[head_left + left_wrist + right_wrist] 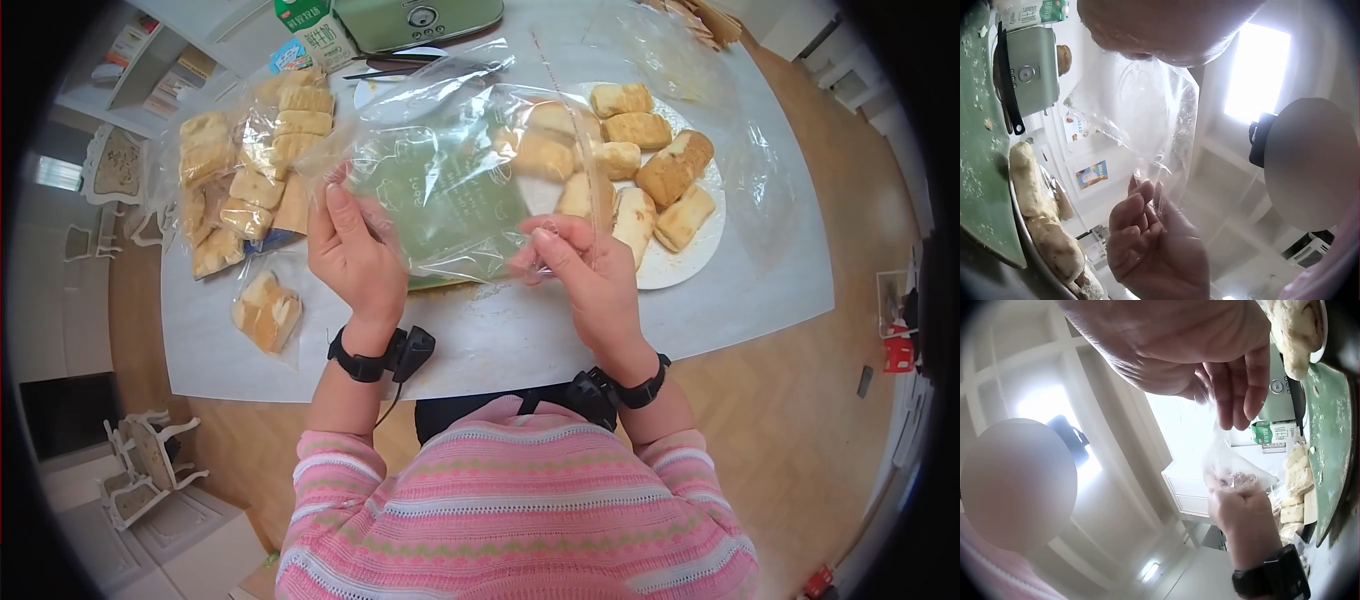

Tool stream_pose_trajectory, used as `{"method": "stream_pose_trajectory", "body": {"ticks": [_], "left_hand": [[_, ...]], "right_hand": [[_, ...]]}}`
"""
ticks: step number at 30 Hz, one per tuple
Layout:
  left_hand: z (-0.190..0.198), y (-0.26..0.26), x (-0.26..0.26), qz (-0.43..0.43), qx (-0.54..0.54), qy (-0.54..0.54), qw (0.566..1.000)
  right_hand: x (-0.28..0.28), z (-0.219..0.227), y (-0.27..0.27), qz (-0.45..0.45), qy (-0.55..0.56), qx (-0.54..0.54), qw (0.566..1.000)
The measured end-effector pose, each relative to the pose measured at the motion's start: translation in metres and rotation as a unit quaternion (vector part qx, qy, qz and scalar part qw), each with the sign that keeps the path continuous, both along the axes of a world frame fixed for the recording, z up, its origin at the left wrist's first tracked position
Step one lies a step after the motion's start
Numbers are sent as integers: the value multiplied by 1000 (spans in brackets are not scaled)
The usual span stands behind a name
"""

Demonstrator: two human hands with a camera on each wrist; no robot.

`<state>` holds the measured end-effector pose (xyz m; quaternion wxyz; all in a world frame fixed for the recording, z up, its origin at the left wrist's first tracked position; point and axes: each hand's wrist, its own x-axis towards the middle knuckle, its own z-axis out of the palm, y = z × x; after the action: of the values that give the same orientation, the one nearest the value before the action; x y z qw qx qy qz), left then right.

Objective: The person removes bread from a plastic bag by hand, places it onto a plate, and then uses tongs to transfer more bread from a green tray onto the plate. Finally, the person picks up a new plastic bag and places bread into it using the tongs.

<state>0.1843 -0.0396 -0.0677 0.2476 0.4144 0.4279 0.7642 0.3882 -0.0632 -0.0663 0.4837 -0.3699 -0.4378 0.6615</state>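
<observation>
A clear plastic bag [450, 150] is stretched between both hands above a green board [440, 215]. The left hand [352, 250] pinches the bag's left edge between thumb and fingers. On the other side, the right hand [595, 290] pinches the bag near its right corner. In the left wrist view the right hand [1160, 244] grips the film with thumb and fingertips. The right wrist view shows the left hand [1244, 515] holding the bag's far side. No bread shows inside the bag; rolls are seen through its film.
Bread rolls [675, 165] lie on a white plate [685, 265] at the right. Bagged bread [255, 170] is at the left, with a smaller bagged piece [268, 312] nearer. A green toaster [420, 22], a milk carton [318, 35] and loose plastic film [690, 65] lie farther back.
</observation>
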Motion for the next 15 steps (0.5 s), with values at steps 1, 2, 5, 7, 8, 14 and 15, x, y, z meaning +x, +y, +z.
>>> {"method": "stream_pose_trajectory", "body": {"ticks": [1,2,5,7,8,14,15], "left_hand": [[-2,-2,-1,28,-15,22,999],[-3,-3,-3,55,-31,44,997],[0,-13,-6,42,-65,28,997],[-3,-18,-16,-39,-73,-42,996],[-3,-20,-20,-123,-79,-110,983],[-5,-45,10,-249,-158,-117,948],[-17,-49,0,-293,-163,-97,937]], "right_hand": [[1,-4,0,-14,-4,4,1000],[2,-5,-1,-11,-6,3,1000],[5,-6,-2,-43,-25,22,999],[6,-6,-1,-62,-33,11,997],[7,-6,0,-60,-33,11,998],[2,-8,3,-73,33,-40,996],[2,-9,3,-70,35,-46,996]]}}
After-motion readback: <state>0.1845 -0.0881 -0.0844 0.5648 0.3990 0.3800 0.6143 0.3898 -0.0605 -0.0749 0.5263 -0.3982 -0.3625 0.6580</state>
